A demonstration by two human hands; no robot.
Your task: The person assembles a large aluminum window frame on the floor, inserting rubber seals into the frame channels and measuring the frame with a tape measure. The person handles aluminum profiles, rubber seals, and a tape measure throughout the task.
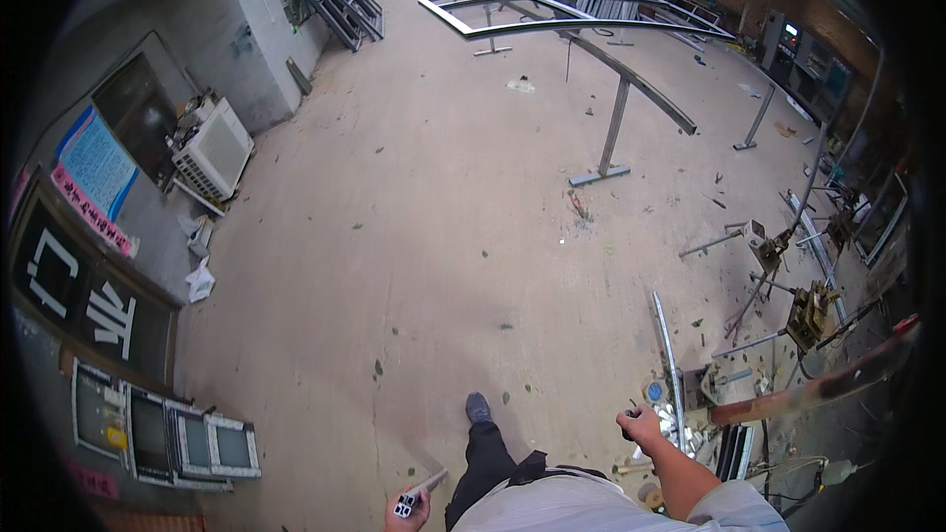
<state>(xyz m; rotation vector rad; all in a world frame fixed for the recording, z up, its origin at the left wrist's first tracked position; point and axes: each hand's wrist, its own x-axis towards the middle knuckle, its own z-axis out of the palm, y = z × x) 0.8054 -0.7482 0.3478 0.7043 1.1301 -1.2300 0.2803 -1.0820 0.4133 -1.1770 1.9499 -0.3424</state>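
Note:
At the lower edge, my left hand [406,517] is wrapped around a short bundle of silvery metal profiles [426,486]; their hollow cut ends face up. Off to the right, my right hand [642,428] is held out with its fingers curled. Something small and dark shows at its fingertips, too small to name. Beneath that hand lie shiny metal offcuts [672,422] beside a round blue-labelled roll [653,391]. My foot in a dark shoe [478,408] is stepping forward on the concrete floor.
A long metal bar [670,365] lies on the floor at right, near clamp-like machines [810,315] and a rusty beam [813,386]. Ahead, a T-footed stand [613,128] carries a rail and a large frame [591,30]. Small windows [212,445] lean at left. Two people work far back.

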